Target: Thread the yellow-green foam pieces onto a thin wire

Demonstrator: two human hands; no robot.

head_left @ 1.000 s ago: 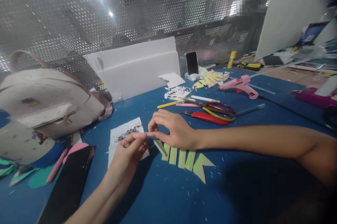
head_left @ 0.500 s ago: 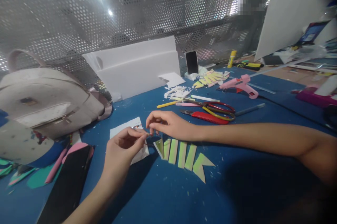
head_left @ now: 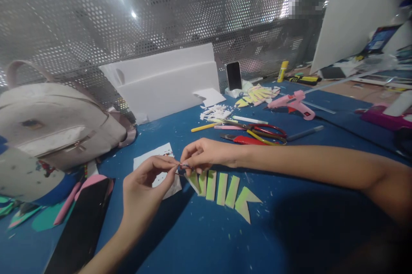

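My left hand (head_left: 149, 179) pinches thumb and forefinger together over a white paper sheet (head_left: 146, 157). Meeting it fingertip to fingertip, my right hand (head_left: 206, 153) is also closed in a pinch. Between them is something small, thin and dark, too fine to name; a thin dark line runs below the fingers. Small dark and reddish specks lie on the paper. Just under my right hand starts a row of light green flat pieces (head_left: 221, 189), several strips with a notched tail-shaped piece (head_left: 247, 203) at the right end. My right hand partly covers the leftmost pieces.
Beyond my right forearm lie scissors (head_left: 267, 131), a red cutter (head_left: 246, 140), pens and white scraps (head_left: 215, 112). A pink glue gun (head_left: 294, 104) rests further right. At left are a pale backpack (head_left: 58, 115) and a black phone-like slab (head_left: 80, 222). White boards (head_left: 170, 89) stand behind.
My right hand has lowered and closed its fingertips against those of my left hand, covering more of the leftmost green pieces. My left hand has shifted slightly left.
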